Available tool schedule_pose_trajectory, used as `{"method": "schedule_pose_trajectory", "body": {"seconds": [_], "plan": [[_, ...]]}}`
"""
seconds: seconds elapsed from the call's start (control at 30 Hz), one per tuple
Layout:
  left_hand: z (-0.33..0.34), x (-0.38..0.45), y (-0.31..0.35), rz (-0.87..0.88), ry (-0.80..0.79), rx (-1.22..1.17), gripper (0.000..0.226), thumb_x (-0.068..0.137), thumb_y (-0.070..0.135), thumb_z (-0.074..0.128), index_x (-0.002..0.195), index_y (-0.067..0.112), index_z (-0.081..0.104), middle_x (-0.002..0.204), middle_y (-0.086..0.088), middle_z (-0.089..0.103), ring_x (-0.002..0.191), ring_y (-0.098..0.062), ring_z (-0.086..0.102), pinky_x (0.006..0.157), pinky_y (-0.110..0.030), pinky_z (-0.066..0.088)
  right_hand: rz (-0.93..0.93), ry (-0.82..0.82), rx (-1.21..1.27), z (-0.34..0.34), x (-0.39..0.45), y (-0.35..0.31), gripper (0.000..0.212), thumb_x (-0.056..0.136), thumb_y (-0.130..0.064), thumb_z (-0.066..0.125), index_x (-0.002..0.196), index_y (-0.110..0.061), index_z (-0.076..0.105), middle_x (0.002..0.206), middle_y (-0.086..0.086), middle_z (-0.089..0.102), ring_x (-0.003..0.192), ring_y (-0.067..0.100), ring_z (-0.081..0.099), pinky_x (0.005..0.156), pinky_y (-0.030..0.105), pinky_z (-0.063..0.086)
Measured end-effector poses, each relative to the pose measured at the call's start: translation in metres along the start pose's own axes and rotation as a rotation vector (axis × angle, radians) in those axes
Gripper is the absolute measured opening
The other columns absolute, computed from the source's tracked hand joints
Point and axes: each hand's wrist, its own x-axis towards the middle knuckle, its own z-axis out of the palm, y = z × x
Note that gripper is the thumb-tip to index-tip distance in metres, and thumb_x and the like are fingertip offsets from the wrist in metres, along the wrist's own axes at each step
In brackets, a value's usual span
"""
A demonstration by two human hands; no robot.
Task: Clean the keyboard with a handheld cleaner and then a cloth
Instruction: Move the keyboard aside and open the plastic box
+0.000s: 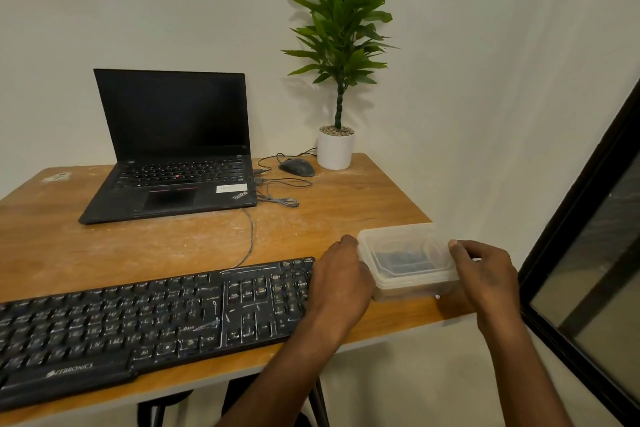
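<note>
One dusty keyboard (152,319) lies at lower left of the frame on one wooden table (311,225). Two hands, left hand (341,282) and right hand (485,274), grasp one lidded plastic container (408,260) at lower right. One laptop (173,149), one mouse (297,167) and one potted plant (341,45) stand further up.

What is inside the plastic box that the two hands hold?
Through the closed lid of the plastic box a dark blue thing shows. The cloudy plastic hides what it is and whether anything lies under it.

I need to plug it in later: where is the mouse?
In the head view, the mouse sits at the table's far right, between the laptop and the white plant pot.
</note>
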Motion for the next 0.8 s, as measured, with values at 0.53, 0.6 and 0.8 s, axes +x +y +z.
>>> {"method": "schedule_pose_trajectory", "body": {"seconds": [0.53, 0.6, 0.8], "plan": [[-0.023, 0.033, 0.008, -0.026, 0.061, -0.152, 0.035, 0.105, 0.032, 0.059, 0.137, 0.018, 0.065, 0.082, 0.005, 0.077, 0.083, -0.011, 0.075, 0.082, -0.031, 0.057, -0.181, -0.114, -0.211, 0.001, 0.038, -0.022, 0.03, 0.092, -0.015, 0.049, 0.074, 0.004, 0.062, 0.077, 0.026, 0.061, 0.067, 0.025, 0.055, 0.059, 0.034, 0.04], [-0.027, 0.054, 0.01, -0.05, 0.047, -0.16, 0.038, 0.104, 0.033, 0.06, 0.138, 0.015, 0.065, 0.079, 0.004, 0.078, 0.089, -0.012, 0.074, 0.078, -0.026, 0.051, -0.181, -0.134, -0.232, 0.01, 0.059, -0.027, 0.024, 0.095, -0.015, 0.052, 0.093, -0.005, 0.073, 0.093, 0.015, 0.071, 0.086, 0.025, 0.063, 0.073, 0.036, 0.049], [-0.012, 0.119, -0.002, -0.13, -0.003, -0.102, 0.032, 0.103, 0.031, 0.061, 0.123, 0.008, 0.07, 0.082, -0.003, 0.08, 0.099, -0.019, 0.076, 0.09, -0.033, 0.053, -0.075, -0.278, -0.391, 0.052, 0.118, -0.032, 0.021, 0.085, -0.003, 0.053, 0.091, 0.006, 0.071, 0.092, 0.02, 0.072, 0.084, 0.037, 0.068, 0.068, 0.036, 0.052]]}}
